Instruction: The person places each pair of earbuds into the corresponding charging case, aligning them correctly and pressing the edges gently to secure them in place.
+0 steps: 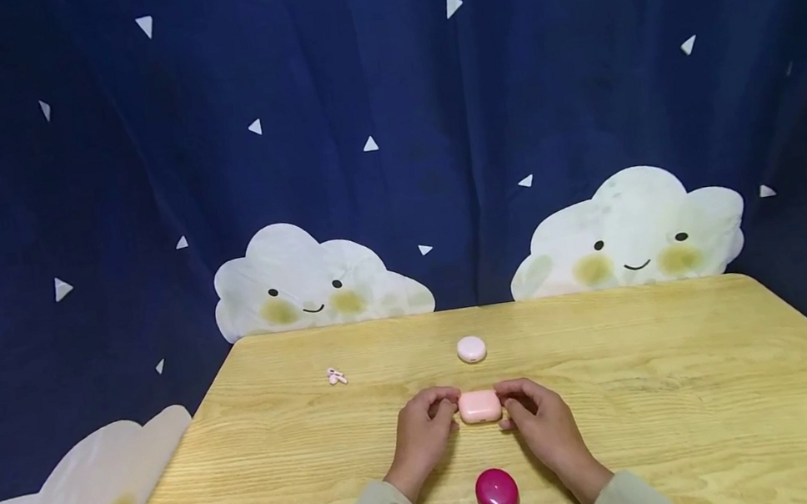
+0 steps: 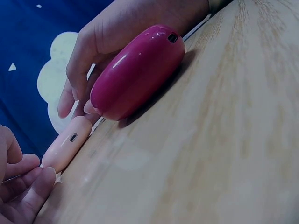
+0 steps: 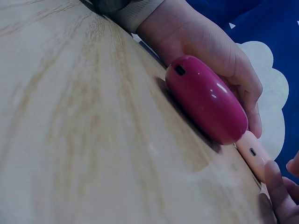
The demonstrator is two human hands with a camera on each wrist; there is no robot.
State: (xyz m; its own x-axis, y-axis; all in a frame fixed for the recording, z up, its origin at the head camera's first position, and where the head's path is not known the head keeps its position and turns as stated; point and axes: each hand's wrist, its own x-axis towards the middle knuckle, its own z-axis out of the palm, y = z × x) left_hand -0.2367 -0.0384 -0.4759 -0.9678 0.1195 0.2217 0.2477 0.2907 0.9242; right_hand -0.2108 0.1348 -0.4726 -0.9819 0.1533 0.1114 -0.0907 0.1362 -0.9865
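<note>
A light pink rounded-rectangular earbud case (image 1: pixel 479 406) lies on the table between both hands. My left hand (image 1: pixel 425 430) holds its left end with bent fingers and thumb. At the opposite end, my right hand (image 1: pixel 546 428) grips with thumb and fingers in the same way. The lid looks closed, and a charging port shows on the side of the case (image 2: pixel 68 143) in the left wrist view. Nearer to me, between the forearms, sits a glossy magenta round case (image 1: pixel 497 493), touched by neither hand. It partly hides the pink case (image 3: pixel 252 151) in the right wrist view.
Beyond the hands stands a pale pink round case (image 1: pixel 472 349). A pair of small pale pink earbuds (image 1: pixel 336 376) lies toward the back left of the wooden table (image 1: pixel 692 385). A dark blue curtain (image 1: pixel 382 78) with clouds hangs behind the table's far edge.
</note>
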